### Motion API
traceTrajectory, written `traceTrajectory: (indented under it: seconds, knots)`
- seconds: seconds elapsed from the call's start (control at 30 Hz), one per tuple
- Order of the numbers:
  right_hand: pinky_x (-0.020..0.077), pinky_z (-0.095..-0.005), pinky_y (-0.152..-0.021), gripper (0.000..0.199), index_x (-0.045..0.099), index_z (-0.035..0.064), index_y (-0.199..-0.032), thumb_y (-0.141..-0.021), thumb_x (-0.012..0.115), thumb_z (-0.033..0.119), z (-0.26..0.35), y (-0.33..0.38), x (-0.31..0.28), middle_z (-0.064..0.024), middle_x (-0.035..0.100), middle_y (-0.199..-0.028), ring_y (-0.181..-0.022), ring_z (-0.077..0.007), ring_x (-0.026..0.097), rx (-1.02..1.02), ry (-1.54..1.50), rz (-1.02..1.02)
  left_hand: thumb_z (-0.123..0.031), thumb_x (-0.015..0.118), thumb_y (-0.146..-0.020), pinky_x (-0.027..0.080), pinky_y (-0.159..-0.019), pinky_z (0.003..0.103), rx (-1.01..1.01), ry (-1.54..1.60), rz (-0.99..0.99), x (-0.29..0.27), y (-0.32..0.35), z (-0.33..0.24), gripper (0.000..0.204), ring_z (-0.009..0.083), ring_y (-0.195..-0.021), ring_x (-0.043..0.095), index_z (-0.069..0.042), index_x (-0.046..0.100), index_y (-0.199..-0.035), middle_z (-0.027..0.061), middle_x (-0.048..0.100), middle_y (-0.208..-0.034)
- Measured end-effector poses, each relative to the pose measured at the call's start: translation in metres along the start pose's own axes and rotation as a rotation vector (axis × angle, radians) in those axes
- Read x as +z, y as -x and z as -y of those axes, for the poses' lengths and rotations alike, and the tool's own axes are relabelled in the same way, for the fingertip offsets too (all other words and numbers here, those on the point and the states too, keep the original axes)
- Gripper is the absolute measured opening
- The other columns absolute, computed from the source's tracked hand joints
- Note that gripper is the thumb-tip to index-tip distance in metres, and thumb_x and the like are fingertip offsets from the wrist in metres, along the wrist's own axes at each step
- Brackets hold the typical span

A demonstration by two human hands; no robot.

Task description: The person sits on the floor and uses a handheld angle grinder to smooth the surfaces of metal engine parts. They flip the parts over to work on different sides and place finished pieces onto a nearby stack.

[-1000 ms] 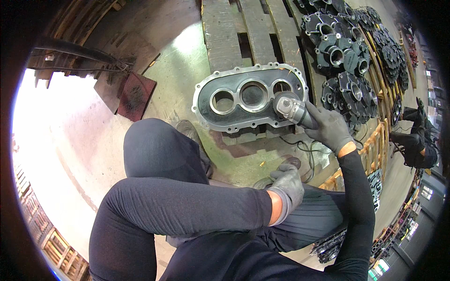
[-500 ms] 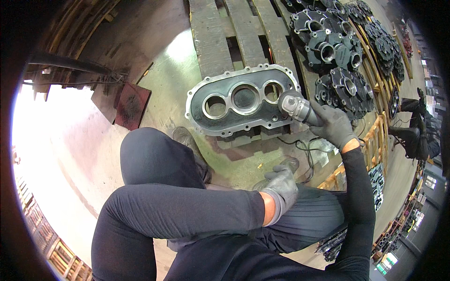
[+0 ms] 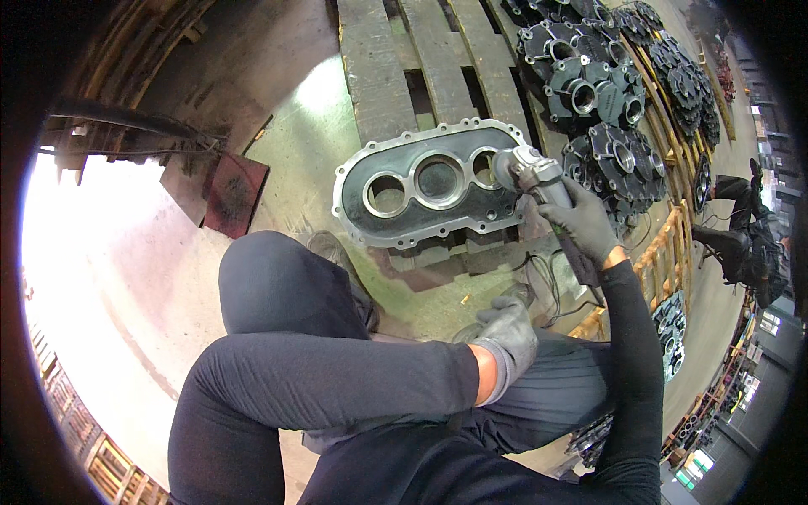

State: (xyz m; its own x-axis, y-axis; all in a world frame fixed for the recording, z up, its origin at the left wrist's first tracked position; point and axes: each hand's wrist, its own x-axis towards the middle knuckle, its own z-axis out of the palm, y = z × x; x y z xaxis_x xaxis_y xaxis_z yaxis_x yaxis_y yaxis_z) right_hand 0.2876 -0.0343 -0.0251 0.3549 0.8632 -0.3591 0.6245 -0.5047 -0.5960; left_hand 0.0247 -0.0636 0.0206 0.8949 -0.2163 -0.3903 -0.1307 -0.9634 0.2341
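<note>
Person squats low, knees up, so both arms reach over the legs to the work. Left hand (image 3: 507,337) in a grey glove rests nearest, on the thigh; grip looks loosely curled, and I can't tell whether it holds anything. Right hand (image 3: 582,220), dark glove, has its grip wrapped tight round the body of a handheld grinder (image 3: 528,174), arm stretched out to press the tool head on the right end of the gearbox housing cover (image 3: 429,185). Cover lies flat, three bores up, on the near end of a wooden pallet (image 3: 383,67), so it sits steady at floor level. Finished black castings (image 3: 593,88) stacked beyond, right. Vs a second ago: cover sits lower and more central in view, grinder remains on the same right end, left hand barely shifted.
</note>
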Motion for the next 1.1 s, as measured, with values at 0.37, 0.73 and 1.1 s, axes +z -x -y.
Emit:
traceTrajectory:
  seconds: [0.37,0.73,1.1]
  knots:
    - [0.0583,-0.0388,-0.089,0.063,0.070,-0.0065,-0.131,-0.092,0.084,0.040,0.005,-0.001,0.039,-0.0187,0.079,-0.113,-0.098,-0.0254,0.076,0.158,-0.300,-0.010,-0.024,0.070,-0.090,0.054,-0.087,0.063,0.043,0.069,-0.047,-0.009,0.014,0.002,0.022,0.0328,-0.087,0.078,-0.017,0.088,-0.101,0.0060,0.082,-0.091]
    - [0.0625,-0.0336,-0.065,0.044,0.063,-0.0043,-0.130,-0.102,0.077,0.027,0.025,0.054,0.076,-0.0127,0.075,-0.096,-0.073,-0.0230,0.076,0.405,-0.868,0.002,-0.025,0.069,-0.093,0.058,-0.082,0.060,0.090,0.158,-0.025,-0.006,0.011,0.005,0.029,0.0370,-0.087,0.079,-0.012,0.085,-0.114,0.0128,0.082,-0.095]
    - [0.0626,-0.0341,-0.061,0.047,0.065,-0.0047,-0.128,-0.100,0.080,0.031,0.028,0.033,0.079,-0.0101,0.074,-0.096,-0.070,-0.0212,0.075,0.218,-0.806,-0.121,-0.021,0.069,-0.093,0.054,-0.088,0.056,0.061,0.136,-0.086,0.010,0.017,-0.003,0.022,0.0283,-0.093,0.078,-0.016,0.087,-0.104,0.0024,0.082,-0.095]
